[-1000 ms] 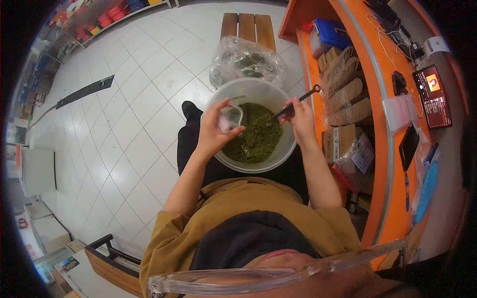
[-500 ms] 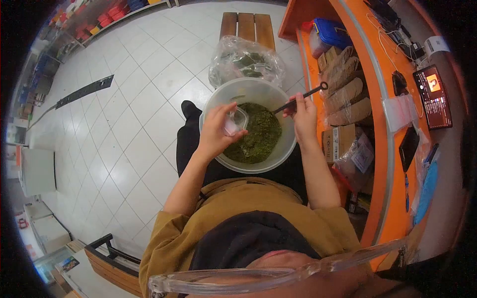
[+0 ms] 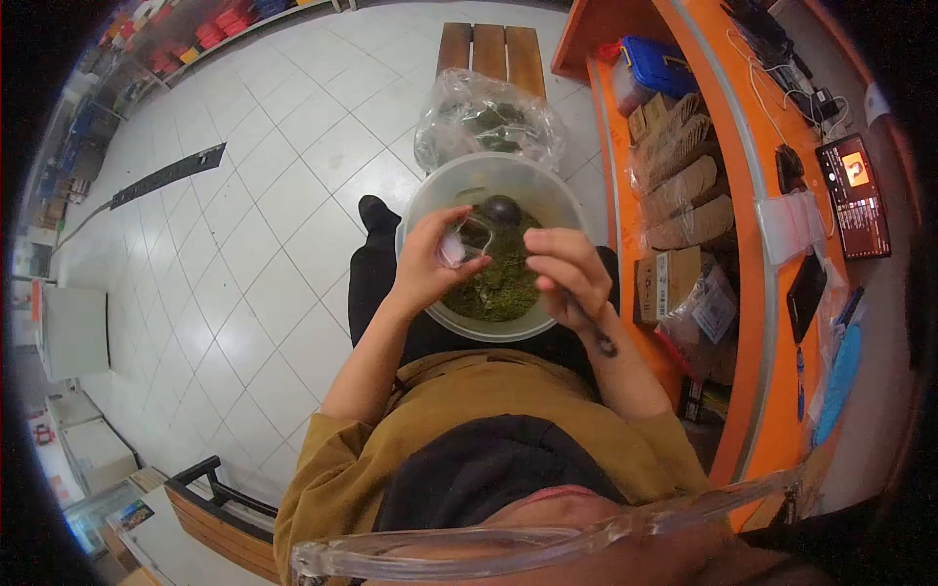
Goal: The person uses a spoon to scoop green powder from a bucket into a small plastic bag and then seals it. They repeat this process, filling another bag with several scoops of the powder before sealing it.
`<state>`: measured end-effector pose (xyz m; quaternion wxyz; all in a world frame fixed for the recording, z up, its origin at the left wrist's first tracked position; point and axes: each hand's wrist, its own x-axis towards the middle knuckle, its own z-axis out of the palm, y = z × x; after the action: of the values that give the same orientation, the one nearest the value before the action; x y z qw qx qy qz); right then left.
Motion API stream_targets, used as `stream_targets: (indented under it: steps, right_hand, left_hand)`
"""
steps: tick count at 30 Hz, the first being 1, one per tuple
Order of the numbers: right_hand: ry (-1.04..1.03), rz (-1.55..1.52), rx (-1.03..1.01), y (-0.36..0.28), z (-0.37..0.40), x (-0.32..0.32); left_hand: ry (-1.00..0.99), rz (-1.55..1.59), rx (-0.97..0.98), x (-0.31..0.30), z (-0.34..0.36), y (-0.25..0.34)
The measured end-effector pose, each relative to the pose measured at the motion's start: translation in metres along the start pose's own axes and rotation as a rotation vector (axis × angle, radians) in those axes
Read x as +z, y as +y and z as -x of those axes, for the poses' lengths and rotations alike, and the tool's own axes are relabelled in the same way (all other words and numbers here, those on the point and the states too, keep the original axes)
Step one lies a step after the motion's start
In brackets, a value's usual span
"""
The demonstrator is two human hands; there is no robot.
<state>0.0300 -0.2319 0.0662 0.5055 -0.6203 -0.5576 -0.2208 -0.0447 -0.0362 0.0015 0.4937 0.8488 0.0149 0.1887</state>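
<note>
Over the tub [image 3: 557, 197], the hands are apart: left hand [image 3: 426, 262] pinching a small clear bag [image 3: 453, 250], right hand [image 3: 575, 273] gripping a dark spoon [image 3: 502, 209]. Green flakes [image 3: 496, 299] inside the tub could scatter if the bag's mouth sagged.

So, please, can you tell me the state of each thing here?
Left hand: closed on small clear bag
Right hand: closed on ladle
Small clear bag: mouth open
Ladle: held, bowl inside tub
Tub: uncovered, partly filled
Tablet: screen lit
Blue-lidded box: lid on
</note>
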Motion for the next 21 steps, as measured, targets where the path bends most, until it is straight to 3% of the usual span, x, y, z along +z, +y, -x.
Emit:
stream_targets:
  steps: [2, 5, 8, 11, 14, 17, 21]
  right_hand:
    - [0.11, -0.105, 0.071, 0.005, 0.005, 0.004]
    - [-0.132, -0.125, 0.535, 0.004, 0.011, 0.015]
    - [-0.388, -0.028, 0.594, 0.002, 0.019, 0.035]
    - [-0.255, -0.068, 0.602, 0.017, 0.034, 0.042]
    - [-0.167, -0.06, 0.623, 0.02, 0.029, 0.035]
    - [-0.084, -0.162, 0.923, 0.009, 0.019, 0.03]
    - [-0.175, -0.031, 0.702, 0.017, 0.024, 0.029]
  left_hand:
    - [-0.008, 0.076, 0.002, 0.002, 0.0, -0.005]
    - [0.026, 0.075, 0.018, 0.0, -0.002, 0.002]
    - [0.024, 0.081, 0.041, 0.001, 0.001, -0.005]
    - [0.028, -0.093, 0.091, -0.001, 0.001, 0.006]
    - [0.088, -0.007, 0.084, 0.001, 0.0, -0.004]
    - [0.098, 0.081, 0.083, -0.002, 0.0, -0.002]
    - [0.082, -0.014, 0.155, -0.004, 0.0, -0.003]
